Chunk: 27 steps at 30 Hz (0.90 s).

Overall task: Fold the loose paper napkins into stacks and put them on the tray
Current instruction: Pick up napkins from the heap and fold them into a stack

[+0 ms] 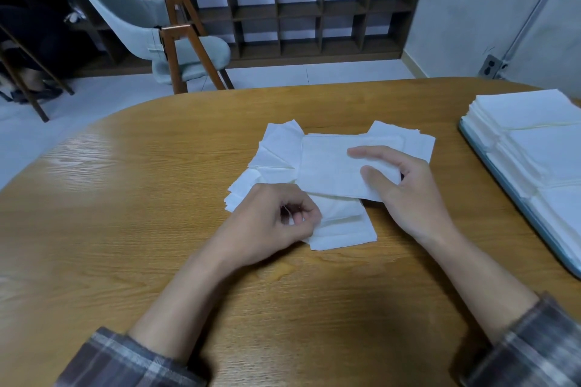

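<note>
Tray [553, 245] at right carries several folded stacks [534, 122]. Loose napkins [276, 151] lie mid-bench [157, 198]. Right hand [405, 188]: fingers pinch a half-folded napkin [330, 166]. Left hand [276, 223]: curled fingers pinch a lower napkin [342, 229]. Judged well along; the pile is yet to fold.

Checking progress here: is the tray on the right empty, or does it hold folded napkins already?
Loaded. The tray carries several neat stacks of folded napkins covering it; only its blue rim shows.

Loose white paper napkins [276, 154] are lying in an untidy overlapping pile on the wooden table [157, 198], while neat stacks of folded white napkins [534, 141] are filling the flat pale-blue tray [572, 265] at right.
</note>
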{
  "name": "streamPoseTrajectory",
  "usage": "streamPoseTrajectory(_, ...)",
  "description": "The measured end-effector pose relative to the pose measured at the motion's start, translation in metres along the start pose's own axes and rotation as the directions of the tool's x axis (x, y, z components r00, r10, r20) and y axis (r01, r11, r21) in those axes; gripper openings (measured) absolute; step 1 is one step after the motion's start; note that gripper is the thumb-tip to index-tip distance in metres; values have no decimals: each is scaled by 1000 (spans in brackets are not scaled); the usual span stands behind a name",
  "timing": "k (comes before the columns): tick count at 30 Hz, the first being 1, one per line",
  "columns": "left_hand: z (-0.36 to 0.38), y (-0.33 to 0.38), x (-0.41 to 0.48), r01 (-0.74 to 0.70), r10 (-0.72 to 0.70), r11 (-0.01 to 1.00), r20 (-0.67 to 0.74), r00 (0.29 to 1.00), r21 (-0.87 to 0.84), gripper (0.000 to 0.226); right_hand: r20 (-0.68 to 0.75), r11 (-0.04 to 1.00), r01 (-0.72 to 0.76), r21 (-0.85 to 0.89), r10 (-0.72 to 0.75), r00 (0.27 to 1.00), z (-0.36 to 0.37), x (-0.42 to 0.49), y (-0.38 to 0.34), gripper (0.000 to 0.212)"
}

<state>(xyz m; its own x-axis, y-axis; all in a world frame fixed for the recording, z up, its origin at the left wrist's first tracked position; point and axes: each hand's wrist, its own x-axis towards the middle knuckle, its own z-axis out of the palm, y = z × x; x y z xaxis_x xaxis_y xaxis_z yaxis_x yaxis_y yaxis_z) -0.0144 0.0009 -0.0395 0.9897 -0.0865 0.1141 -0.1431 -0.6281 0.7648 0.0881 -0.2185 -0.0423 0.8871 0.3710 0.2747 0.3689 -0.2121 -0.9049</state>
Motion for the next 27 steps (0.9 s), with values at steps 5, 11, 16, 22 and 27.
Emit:
streamPoseTrajectory(5,-3,-5,2,16,-17,1000,55,998,10,11,4,1000,-9,-1,9,1000,1,0,0,36)
streamPoseTrajectory(11,-1,-4,2,-17,14,998,49,999,65,9,15,1000,-7,-14,7,1000,1,0,0,35)
streamPoseTrajectory(16,-1,3,0,-32,34,998,-29,999,44,14,-2,1000,17,-9,-17,1000,1,-1,-2,35)
streamPoseTrajectory(22,-5,10,1,-50,24,989,-178,984,-139,14,-81,999,49,8,-48,996,-3,0,-1,32)
streamPoseTrajectory(27,-8,15,1,-54,-37,951,-286,957,-304,14,-28,992,110,-61,-112,993,-5,-1,0,33)
